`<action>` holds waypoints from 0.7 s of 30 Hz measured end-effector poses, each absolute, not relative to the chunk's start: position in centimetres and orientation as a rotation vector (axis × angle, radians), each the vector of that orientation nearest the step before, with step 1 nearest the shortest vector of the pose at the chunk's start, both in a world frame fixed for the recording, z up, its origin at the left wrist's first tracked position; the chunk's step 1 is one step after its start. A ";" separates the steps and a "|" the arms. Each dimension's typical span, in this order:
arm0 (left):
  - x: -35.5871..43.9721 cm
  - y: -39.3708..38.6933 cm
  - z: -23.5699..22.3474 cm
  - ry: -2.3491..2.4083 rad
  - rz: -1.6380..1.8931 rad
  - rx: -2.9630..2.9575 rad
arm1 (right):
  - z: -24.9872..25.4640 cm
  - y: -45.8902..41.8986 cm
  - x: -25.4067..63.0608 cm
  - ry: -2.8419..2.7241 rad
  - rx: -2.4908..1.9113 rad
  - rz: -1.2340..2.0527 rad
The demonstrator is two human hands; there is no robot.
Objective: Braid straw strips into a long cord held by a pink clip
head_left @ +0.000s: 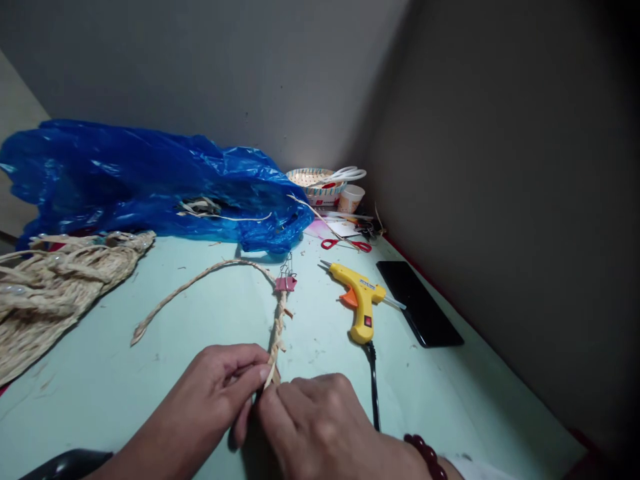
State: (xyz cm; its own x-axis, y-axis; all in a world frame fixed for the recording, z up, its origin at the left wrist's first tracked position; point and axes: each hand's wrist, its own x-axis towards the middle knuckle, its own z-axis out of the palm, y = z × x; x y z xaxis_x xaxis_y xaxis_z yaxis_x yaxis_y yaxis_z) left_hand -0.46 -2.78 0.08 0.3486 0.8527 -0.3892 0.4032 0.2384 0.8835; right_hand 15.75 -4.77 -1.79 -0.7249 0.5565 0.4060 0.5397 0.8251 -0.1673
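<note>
A braid of pale straw-like fibre (278, 327) runs from a pink binder clip (286, 285) down toward me. My left hand (225, 387) pinches the braid's lower end between thumb and fingers. Right against it, my right hand (315, 417) is closed on the strands at the same spot; its fingertips are partly hidden. Past the clip, a thinner finished tail (200, 272) curves away to the left and lies on the table. A dark red bead bracelet (425, 457) is on my right wrist.
A yellow glue gun (361, 293) lies to the right, beside a black phone (420, 303). Behind are red-handled scissors (370, 247), a paper cup (351, 198) and a woven basket (313, 179). A blue plastic bag (125, 180) and a woven straw piece (65, 293) lie left.
</note>
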 end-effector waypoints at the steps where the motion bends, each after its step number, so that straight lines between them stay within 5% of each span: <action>1: -0.4 -2.7 0.2 1.235 0.489 1.353 | -1.9 -4.7 15.7 -2.555 -0.773 -0.042; 6: -0.2 -2.7 0.4 1.193 0.513 1.307 | -1.5 -4.7 15.6 -2.549 -0.682 -0.098; 14: -0.9 -3.2 0.5 1.134 0.616 1.319 | 1.6 -3.5 16.6 -2.069 -1.439 0.935; 21: -0.8 -3.9 0.7 1.034 0.704 1.278 | 0.2 -2.9 16.2 -1.660 -1.023 1.713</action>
